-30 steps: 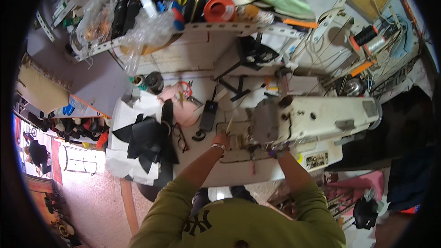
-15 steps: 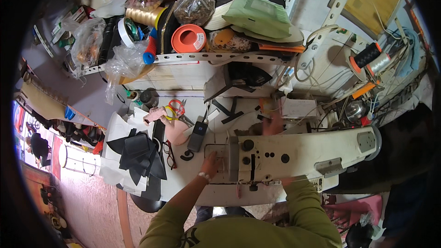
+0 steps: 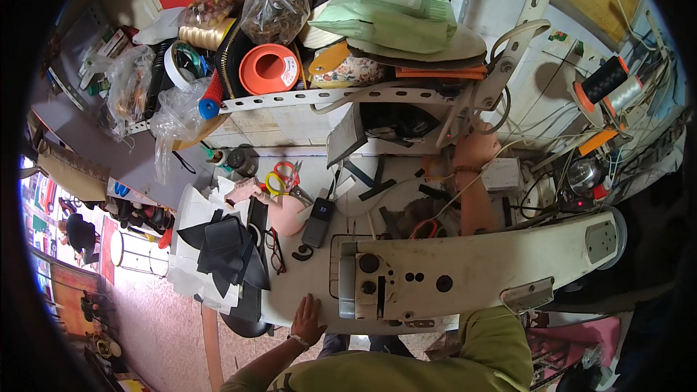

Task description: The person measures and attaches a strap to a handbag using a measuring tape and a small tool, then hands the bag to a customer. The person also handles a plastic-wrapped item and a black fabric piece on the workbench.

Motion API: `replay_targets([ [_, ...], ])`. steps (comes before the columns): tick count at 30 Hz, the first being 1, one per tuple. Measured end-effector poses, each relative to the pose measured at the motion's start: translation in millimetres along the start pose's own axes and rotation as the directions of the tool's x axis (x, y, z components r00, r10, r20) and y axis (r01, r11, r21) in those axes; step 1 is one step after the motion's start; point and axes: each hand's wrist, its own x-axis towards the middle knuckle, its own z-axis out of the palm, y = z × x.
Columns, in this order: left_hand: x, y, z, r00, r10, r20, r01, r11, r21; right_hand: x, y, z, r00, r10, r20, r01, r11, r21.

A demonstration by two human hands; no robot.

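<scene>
Reaching hand: the right hand (image 3: 475, 147) is stretched far over the sewing machine (image 3: 465, 272), its forearm crossing behind the machine's arm, and its fingers are up among the white cables (image 3: 508, 112) below the shelf; whether they grip anything I cannot tell.
Resting hand: the left hand (image 3: 308, 319) lies flat on the near edge of the worktable (image 3: 308, 276), fingers spread, holding nothing, just left of the machine's head end.
Sewing machine: cream-coloured, lying across the table between the two hands, its head end with black knobs at the left, its body running right.
Left of the machine: a dark phone (image 3: 318, 221) and black spectacles (image 3: 276, 250) lie on the table, with a pile of black cut leather pieces (image 3: 221, 247) on white paper farther left.
Far side: yellow-and-red scissors (image 3: 279, 176) lie near the shelf foot.
Shelf above: an orange tape roll (image 3: 270, 69), clear plastic bags (image 3: 276, 7) and a pale green packet (image 3: 388, 14) crowd it.
Far right: a black thread spool (image 3: 604, 80) stands on a holder.
</scene>
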Motion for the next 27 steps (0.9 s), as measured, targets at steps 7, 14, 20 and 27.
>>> replay_targets([
  [7, 11, -4, 7, 0.999, 0.036, 0.007, -0.037, 0.997, 0.07, 9, -1, 27, 0.946, 0.109, 0.305, -0.109, 0.994, -0.018],
  [14, 9, 13, -17, 0.998, 0.007, 0.057, -0.012, 0.996, 0.089, 12, 1, 43, 0.969, 0.009, 0.246, -0.009, 1.0, -0.004],
  [20, 12, 12, -15, 1.0, 0.013, 0.024, -0.016, 0.991, 0.13, 22, 6, 46, 0.974, -0.155, 0.163, 0.156, 0.988, 0.01],
  [27, 7, 15, -7, 0.995, -0.081, 0.061, 0.075, 0.992, 0.104, 20, 18, 67, 0.97, -0.228, -0.088, 0.228, 0.974, -0.011],
])
